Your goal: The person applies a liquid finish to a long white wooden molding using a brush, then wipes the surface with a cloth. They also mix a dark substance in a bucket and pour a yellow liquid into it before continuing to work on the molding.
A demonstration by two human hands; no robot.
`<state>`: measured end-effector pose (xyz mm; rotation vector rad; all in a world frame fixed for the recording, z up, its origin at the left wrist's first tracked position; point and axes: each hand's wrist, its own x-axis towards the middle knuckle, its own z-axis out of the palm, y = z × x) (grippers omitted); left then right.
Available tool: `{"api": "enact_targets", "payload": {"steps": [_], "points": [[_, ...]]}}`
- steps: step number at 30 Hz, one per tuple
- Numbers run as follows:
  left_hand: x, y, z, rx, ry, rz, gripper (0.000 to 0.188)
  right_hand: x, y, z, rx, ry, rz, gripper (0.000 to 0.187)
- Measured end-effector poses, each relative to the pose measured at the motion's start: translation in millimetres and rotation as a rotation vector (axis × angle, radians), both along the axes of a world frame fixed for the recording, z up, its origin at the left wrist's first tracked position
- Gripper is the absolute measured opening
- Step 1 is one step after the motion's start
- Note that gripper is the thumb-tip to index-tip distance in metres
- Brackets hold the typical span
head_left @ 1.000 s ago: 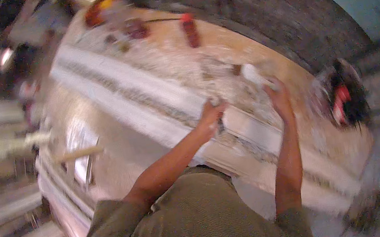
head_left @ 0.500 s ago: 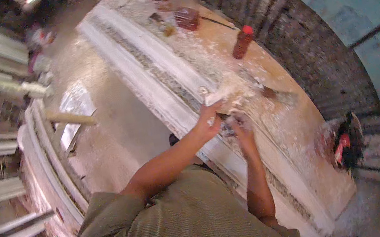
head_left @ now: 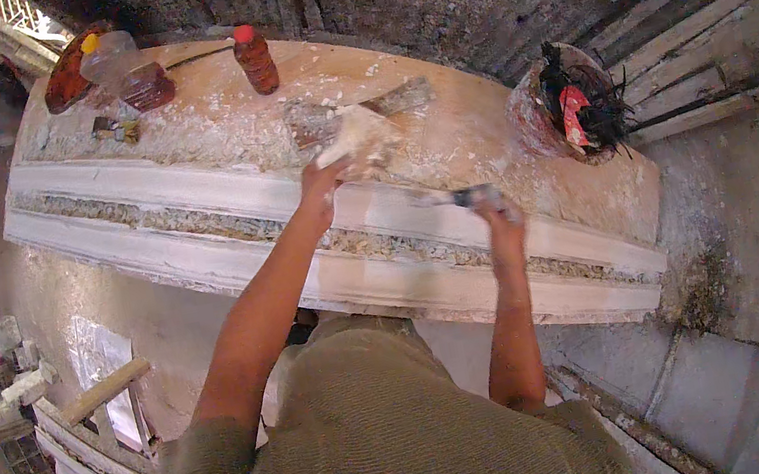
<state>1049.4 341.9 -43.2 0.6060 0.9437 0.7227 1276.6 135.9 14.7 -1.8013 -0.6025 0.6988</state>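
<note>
A long white plaster moulding (head_left: 221, 199) lies along the near side of the table, with a rough, fibre-speckled groove down its length. My left hand (head_left: 323, 191) is beyond the groove, its fingers closed at the near edge of a pale, fibrous clump (head_left: 364, 138). Part of that grip is hidden by the hand itself. Farther right, over the far band of the moulding, my right hand (head_left: 500, 216) is wrapped around a small scraper-like tool (head_left: 460, 195). Its dark part shows beside the fingers and its pale tip points left; motion smears it. White residue coats the right fingers.
On the plaster-spattered table (head_left: 473, 134) stand a red-capped bottle (head_left: 255, 60), a yellow-capped clear jug (head_left: 129, 73) and a reddish-brown basin (head_left: 74, 76). A bucket (head_left: 539, 107) holding black bristly stuff is at the right end. A wooden stick (head_left: 107, 390) shows lower left.
My view has turned, so the moulding now runs more crosswise. My hands, close together before, have parted: the right moved off rightward with the tool, while the left stays by the clump.
</note>
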Motion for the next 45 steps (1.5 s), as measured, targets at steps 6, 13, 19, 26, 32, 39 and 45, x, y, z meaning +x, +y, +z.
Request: {"api": "enact_targets", "payload": {"steps": [6, 13, 19, 26, 32, 39, 45], "points": [[100, 14, -62, 0.498, 0.53, -0.604, 0.068, 59, -47, 42, 0.419, 0.452, -0.561, 0.033], [141, 40, -40, 1.05, 1.024, -1.191, 0.085, 53, -56, 25, 0.15, 0.509, -0.5, 0.017], [141, 60, -66, 0.992, 0.968, -1.268, 0.083, 49, -35, -2, -0.05, 0.485, -0.286, 0.016], [120, 74, -42, 0.549, 0.615, -1.28, 0.078, 73, 47, -60, -0.256, -0.081, 0.064, 0.024], [82, 74, -20, 0.225, 0.382, -0.617, 0.058, 76, 117, -78, -0.712, -0.329, 0.14, 0.053], [58, 64, -65, 0.403, 0.454, -0.543, 0.047, 48, 145, -89, -0.816, -0.413, 0.129, 0.066], [110, 28, -68, 0.917, 0.99, -0.692, 0.047, 67, 146, -102, -0.785, -0.441, 0.127, 0.058]]}}
